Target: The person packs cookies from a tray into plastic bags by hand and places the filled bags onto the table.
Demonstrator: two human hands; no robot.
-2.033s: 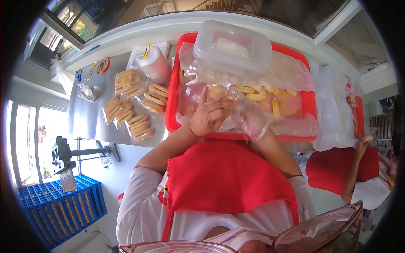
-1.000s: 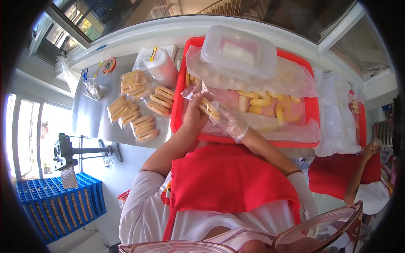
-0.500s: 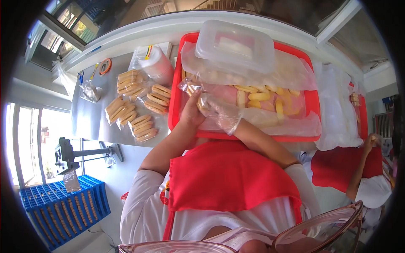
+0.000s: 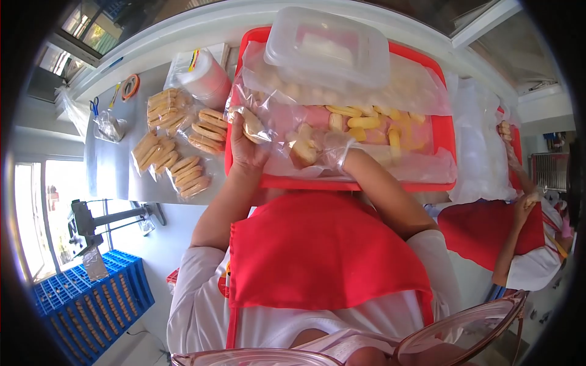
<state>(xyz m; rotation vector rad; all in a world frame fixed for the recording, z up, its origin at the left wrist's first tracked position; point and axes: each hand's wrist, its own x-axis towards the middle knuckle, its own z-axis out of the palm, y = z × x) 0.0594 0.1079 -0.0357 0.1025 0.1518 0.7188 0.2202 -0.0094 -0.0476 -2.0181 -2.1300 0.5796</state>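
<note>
My left hand (image 4: 247, 149), bare, is closed around a clear plastic bag (image 4: 253, 129) with pale finger biscuits in it, above the left end of the red tray (image 4: 450, 152). My right hand (image 4: 334, 146) wears a clear plastic glove; its fingers are closed on a few finger biscuits (image 4: 303, 149), partly hidden by the glove. Beyond it, loose yellow finger biscuits (image 4: 365, 122) lie on pink and translucent sheets in the tray. Left of the tray rest several bagged packs of biscuits (image 4: 207, 131).
A translucent plastic container (image 4: 326, 49) sits over the tray's far side. A roll of clear bags (image 4: 204, 79), orange tape (image 4: 130, 87) and scissors (image 4: 94, 107) are at the table's left. Another person's hand (image 4: 525, 207) shows at right. A blue crate (image 4: 91, 293) stands lower left.
My hands have come apart. The left has moved left with the bag, and biscuits now show in my gloved right hand, low over the tray. The view has shifted slightly.
</note>
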